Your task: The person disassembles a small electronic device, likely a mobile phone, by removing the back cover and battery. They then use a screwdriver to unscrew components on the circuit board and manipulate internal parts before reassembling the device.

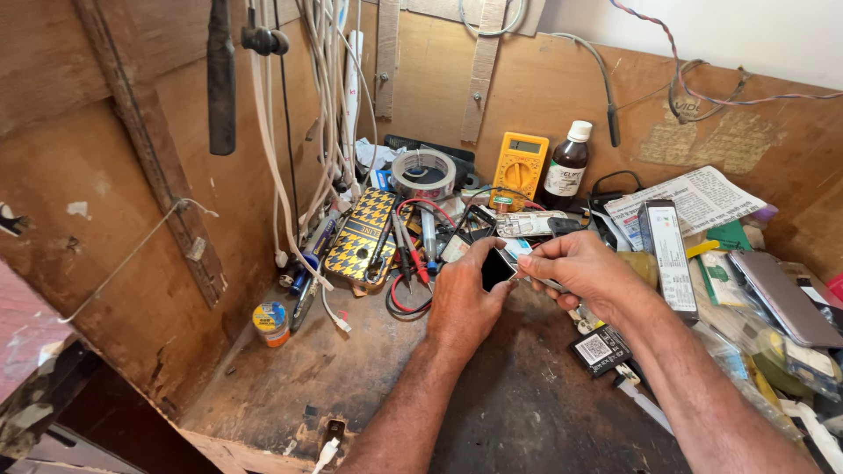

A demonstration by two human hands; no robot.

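Wooden bench [369, 386] seen from above, enclosed by board walls at the back and to one side; all positions are given relative to the small black part [496, 269] held at the centre. The left hand [461, 298] grips that part from below, fingers curled closed around it so its flat face tilts up toward the camera, presumably for inspection. The right hand [584, 268] meets it from the other side, fingertips pinched shut on a thin metal tool [549, 283] whose tip lies at the part's edge; what kind of tool it is cannot be told. Behind the part stand a yellow meter [519, 167] and a brown bottle [567, 165] with a white cap, upright against the back wall; its contents cannot be seen. Behind and toward the left hand's side lie a roll of tape [423, 174], flat, and a phone case [358, 239] with a yellow-and-black pattern, red and black probe leads [406, 254] beside it. Beyond the right hand lie a newspaper [694, 200] and a long white box [667, 250]. Nearer the camera, under the right forearm, rests a small black battery [600, 349]. Far off by the side wall stands a small tin [271, 322].
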